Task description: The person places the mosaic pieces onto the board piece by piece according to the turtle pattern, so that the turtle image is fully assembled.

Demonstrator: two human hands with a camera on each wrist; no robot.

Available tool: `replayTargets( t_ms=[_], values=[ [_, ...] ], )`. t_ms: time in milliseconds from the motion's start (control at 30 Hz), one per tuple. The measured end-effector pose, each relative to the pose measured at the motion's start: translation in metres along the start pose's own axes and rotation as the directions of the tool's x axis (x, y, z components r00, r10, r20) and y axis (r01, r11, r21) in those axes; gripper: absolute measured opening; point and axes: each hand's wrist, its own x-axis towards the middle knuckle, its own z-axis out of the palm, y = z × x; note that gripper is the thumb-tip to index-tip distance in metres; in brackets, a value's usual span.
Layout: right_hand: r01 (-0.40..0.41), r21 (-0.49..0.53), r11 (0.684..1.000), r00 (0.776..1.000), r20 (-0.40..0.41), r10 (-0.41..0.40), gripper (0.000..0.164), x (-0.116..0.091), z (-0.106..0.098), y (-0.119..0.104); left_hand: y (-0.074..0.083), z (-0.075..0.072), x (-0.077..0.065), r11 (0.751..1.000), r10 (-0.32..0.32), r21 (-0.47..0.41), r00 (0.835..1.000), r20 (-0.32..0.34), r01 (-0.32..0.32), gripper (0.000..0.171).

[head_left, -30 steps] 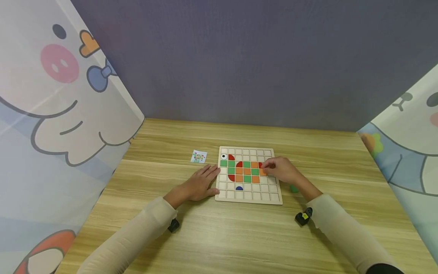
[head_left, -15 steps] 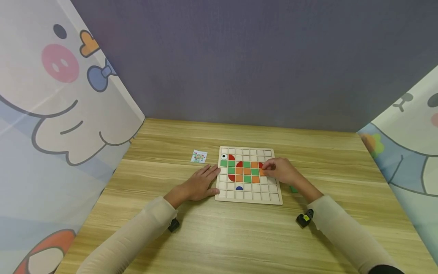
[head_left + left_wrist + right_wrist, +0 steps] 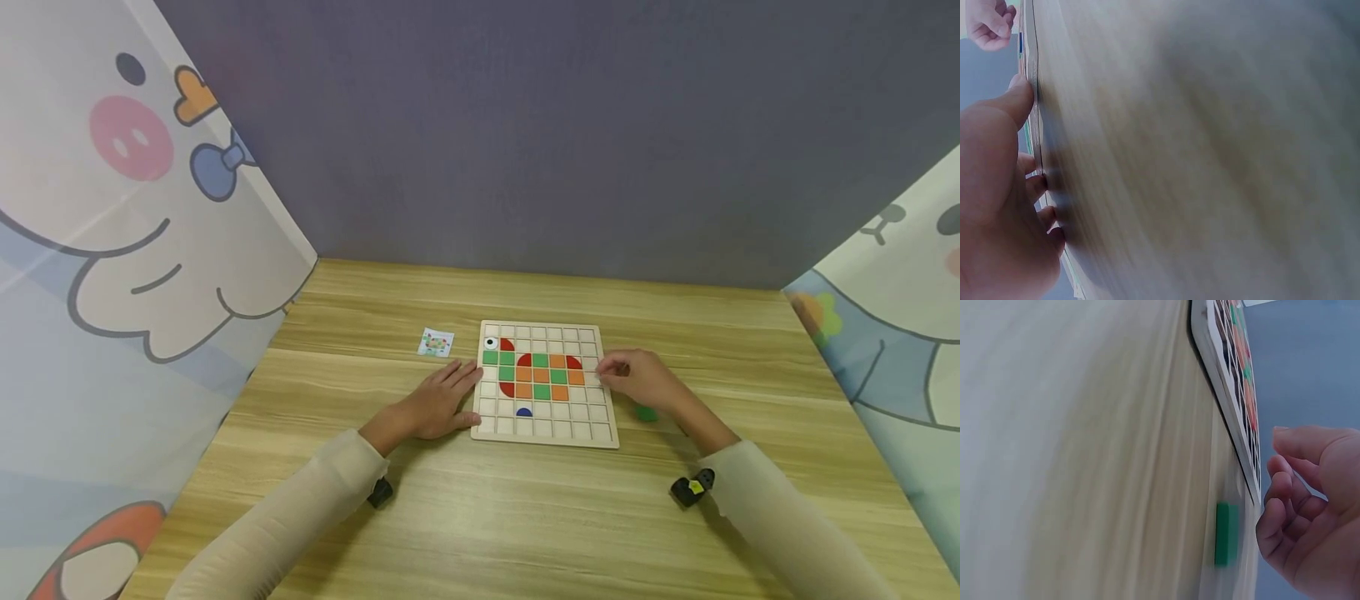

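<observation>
A pale wooden grid board (image 3: 572, 431) lies on the table, with green, orange and red pieces set in its cells. Flat at its left edge rests my left hand (image 3: 442, 404), its fingertips and thumb touching the rim. Just off the right edge hovers my right hand (image 3: 641, 379), fingers loosely curled and nothing between thumb and index finger in the right wrist view. On the table below that hand is a green piece (image 3: 1225, 534). An orange square (image 3: 576, 377) and a red quarter-round piece (image 3: 573, 362) sit at the pattern's right end.
A small printed picture card (image 3: 436, 342) lies left of the board. A blue half-round piece (image 3: 524, 412) sits low on the grid, and a round eye piece (image 3: 491, 342) at its upper left. A grey panel (image 3: 540, 150) rises behind the table.
My right hand has drawn off the board to the right, away from the orange square and red piece, which now show fully. The left hand has stayed in place.
</observation>
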Motion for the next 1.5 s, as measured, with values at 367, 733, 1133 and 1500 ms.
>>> replayTargets(
  t_ms=[367, 733, 1133, 1500],
  values=[
    [-0.013, -0.029, 0.999, 1.0, 0.014, 0.014, 0.012, -0.03, -0.015, 0.017, 0.001, 0.0, 0.0, 1.0, -0.001, 0.003, 1.0, -0.002, 0.001, 0.078],
    [-0.044, -0.046, 0.998, 0.996, 0.074, 0.047, 0.025, -0.055, -0.028, 0.028, 0.0, 0.0, -0.001, 1.0, 0.002, 0.013, 1.0, -0.002, -0.002, 0.078],
    [-0.045, -0.061, 0.997, 0.994, 0.094, 0.051, 0.026, -0.059, -0.023, 0.033, -0.002, 0.003, 0.0, 1.0, 0.001, -0.009, 1.0, -0.008, -0.001, 0.079],
    [-0.049, -0.028, 0.998, 0.993, 0.107, 0.052, 0.017, -0.059, -0.025, 0.031, -0.002, 0.002, 0.001, 1.0, 0.0, 0.009, 1.0, 0.001, 0.0, 0.078]
  ],
)
